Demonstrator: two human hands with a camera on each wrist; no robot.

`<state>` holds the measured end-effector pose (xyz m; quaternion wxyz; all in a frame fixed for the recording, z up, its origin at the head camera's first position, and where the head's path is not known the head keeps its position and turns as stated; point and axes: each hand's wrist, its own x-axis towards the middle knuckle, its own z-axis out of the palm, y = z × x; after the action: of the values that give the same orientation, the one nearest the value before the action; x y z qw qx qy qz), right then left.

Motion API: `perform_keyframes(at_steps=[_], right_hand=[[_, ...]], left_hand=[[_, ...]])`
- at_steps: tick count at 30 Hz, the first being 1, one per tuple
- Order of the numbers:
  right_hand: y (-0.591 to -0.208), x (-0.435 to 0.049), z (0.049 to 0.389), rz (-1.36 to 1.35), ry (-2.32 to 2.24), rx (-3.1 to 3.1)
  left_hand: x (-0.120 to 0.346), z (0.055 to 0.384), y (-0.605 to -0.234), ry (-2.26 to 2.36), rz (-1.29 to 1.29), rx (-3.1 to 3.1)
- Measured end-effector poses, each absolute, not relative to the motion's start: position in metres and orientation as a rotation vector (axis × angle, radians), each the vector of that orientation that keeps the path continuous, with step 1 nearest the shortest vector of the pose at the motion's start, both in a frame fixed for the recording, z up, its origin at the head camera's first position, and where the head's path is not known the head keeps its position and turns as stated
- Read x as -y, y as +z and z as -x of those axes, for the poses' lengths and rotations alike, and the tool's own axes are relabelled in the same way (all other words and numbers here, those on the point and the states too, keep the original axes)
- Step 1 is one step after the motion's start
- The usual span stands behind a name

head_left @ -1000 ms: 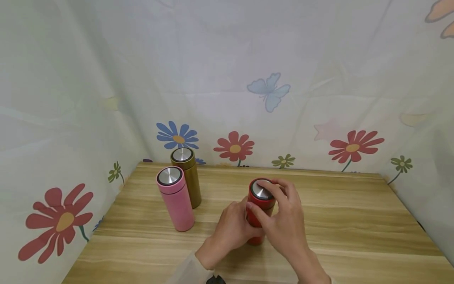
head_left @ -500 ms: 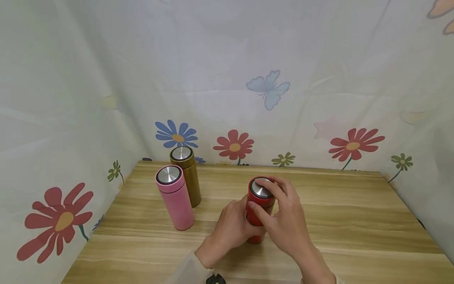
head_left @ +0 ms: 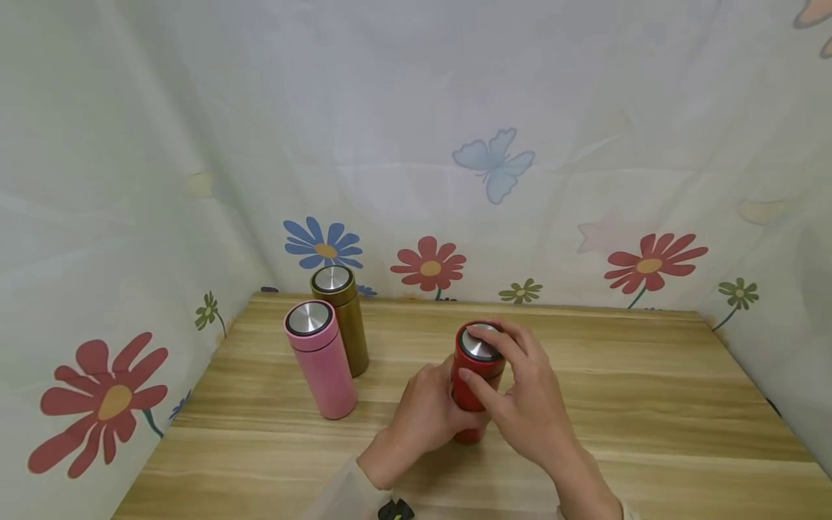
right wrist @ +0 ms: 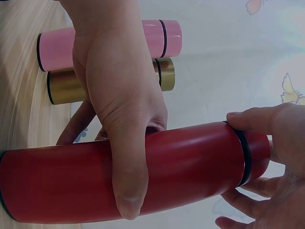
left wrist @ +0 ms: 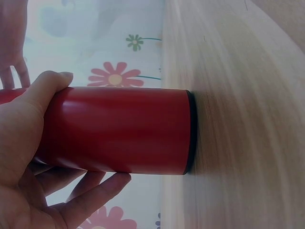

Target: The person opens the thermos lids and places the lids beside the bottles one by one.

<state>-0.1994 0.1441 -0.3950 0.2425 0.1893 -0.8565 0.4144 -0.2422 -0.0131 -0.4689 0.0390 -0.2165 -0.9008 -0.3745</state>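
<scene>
On a wooden table [head_left: 650,404], gripped a red bottle [head_left: 469,394] upright in the left hand [head_left: 422,413], pinched its top [head_left: 477,349] with the right hand [head_left: 531,401]. Left of both hands, saw a pink bottle [head_left: 327,375] before a gold bottle [head_left: 354,331]; beyond, flowered cloth [head_left: 377,144].

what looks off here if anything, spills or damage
Nothing stands out: the pink bottle, gold bottle and red bottle stand upright and capped, the left hand and right hand gripping the red one, with no visible spill or damage.
</scene>
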Motion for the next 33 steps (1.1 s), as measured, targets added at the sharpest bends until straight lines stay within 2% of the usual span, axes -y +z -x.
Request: perform_keyframes(at_steps=[14, 23, 33], right_hand=[[-0.394, -0.141, 0.199, -0.487, 1.115, 2.338], [-0.396, -0.139, 0.196, -0.371, 1.126, 2.334], [-0.403, -0.129, 0.197, -0.277, 0.941, 2.245]], left_hand=[[0.013, 0.243, -0.469, -1.141, 0.665, 2.764], [0.013, 0.243, -0.471, -1.139, 0.665, 2.758], [0.013, 0.242, -0.471, -1.114, 0.651, 2.771]])
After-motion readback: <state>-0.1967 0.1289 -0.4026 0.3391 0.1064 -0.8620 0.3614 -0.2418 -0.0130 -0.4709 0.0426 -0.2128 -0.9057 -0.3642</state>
